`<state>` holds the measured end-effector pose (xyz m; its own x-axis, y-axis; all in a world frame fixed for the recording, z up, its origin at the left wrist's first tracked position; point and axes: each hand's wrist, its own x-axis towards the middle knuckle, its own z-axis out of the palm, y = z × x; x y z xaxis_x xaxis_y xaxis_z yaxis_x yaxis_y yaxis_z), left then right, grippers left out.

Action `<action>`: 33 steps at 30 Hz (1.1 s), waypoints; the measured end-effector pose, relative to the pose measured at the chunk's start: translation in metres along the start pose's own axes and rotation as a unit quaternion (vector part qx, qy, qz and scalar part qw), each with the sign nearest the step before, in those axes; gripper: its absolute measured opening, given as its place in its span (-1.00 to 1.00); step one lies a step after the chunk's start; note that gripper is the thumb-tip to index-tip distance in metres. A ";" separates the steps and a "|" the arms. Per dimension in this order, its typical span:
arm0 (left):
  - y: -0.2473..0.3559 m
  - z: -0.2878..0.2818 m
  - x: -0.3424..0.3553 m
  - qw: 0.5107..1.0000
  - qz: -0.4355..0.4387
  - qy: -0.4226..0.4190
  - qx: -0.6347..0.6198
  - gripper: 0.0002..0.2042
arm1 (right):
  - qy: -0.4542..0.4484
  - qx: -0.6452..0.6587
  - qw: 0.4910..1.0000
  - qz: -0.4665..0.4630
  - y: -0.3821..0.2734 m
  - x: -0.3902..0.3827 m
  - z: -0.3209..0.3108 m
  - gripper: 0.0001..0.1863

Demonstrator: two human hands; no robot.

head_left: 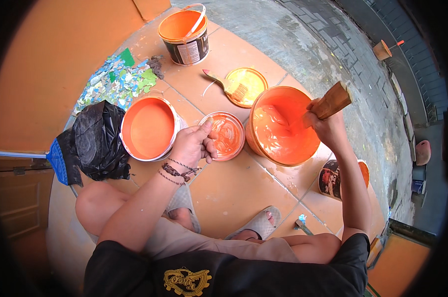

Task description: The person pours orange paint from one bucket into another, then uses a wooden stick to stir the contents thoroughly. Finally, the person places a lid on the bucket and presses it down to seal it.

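Left flank: white-rimmed bucket and black bag stand close together, leaving no passage.
Centre: paint-coated lid lies between that bucket and the big orange bucket, with narrow gaps.
Behind: yellow lid bearing a brush.
Near side: bare tiles before the sandals stay passable.
Right: dark can, perhaps touching the forearm.
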<state>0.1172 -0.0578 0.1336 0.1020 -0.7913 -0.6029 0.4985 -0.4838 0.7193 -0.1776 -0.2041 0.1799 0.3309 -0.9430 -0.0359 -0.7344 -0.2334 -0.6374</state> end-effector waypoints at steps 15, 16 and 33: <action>0.005 0.004 0.002 0.990 0.082 0.096 0.056 -0.66 | 0.086 0.096 0.988 -0.086 0.028 0.027 0.011 -0.86; 0.006 0.002 0.003 0.989 0.091 0.108 0.047 -0.66 | 0.066 0.087 0.993 -0.049 0.029 0.026 0.007 -0.85; 0.021 0.002 0.002 0.988 0.090 0.123 0.021 -0.54 | 0.079 0.118 0.989 -0.036 0.023 0.022 0.015 -0.84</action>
<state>0.1258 -0.0707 0.1480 0.3947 -0.7529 -0.5266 0.4170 -0.3639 0.8329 -0.1782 -0.2264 0.1534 0.2665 -0.9556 0.1255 -0.5466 -0.2571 -0.7969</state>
